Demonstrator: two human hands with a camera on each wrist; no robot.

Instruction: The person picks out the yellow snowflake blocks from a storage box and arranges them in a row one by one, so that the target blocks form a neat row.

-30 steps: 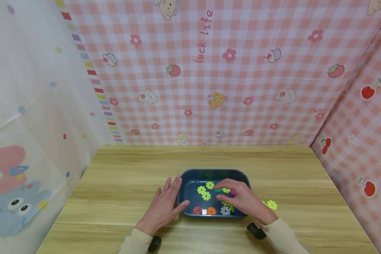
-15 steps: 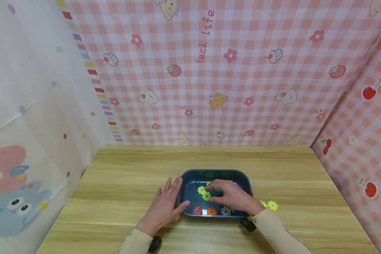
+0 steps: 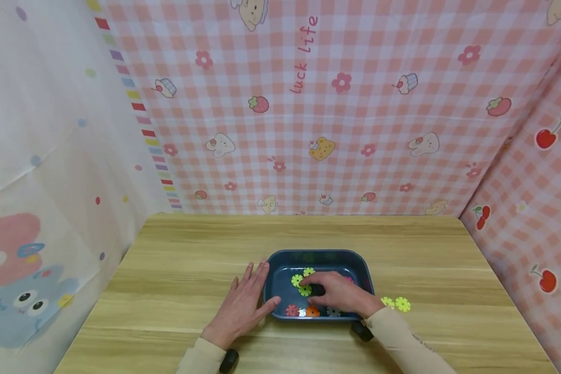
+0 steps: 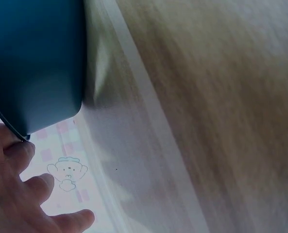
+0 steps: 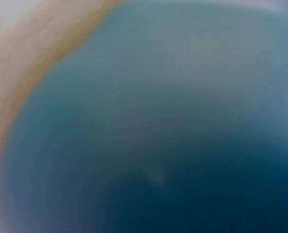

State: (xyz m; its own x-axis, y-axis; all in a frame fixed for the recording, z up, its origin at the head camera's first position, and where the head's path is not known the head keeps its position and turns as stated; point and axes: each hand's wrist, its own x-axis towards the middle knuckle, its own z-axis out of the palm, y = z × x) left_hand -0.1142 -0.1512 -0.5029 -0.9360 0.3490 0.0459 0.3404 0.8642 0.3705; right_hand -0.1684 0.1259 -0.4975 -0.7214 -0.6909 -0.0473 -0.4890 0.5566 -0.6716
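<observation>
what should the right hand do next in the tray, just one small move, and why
I'd probably have the right hand pinch the yellow-green notched disc closest to its fingertips: in the head view, thumb and index fingertip look apart, right by that disc. The left hand rests at the left end of the tray, which may help steady it.

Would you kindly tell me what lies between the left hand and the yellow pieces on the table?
In the head view: the blue tray, with coloured pieces and the right hand in it.
</observation>
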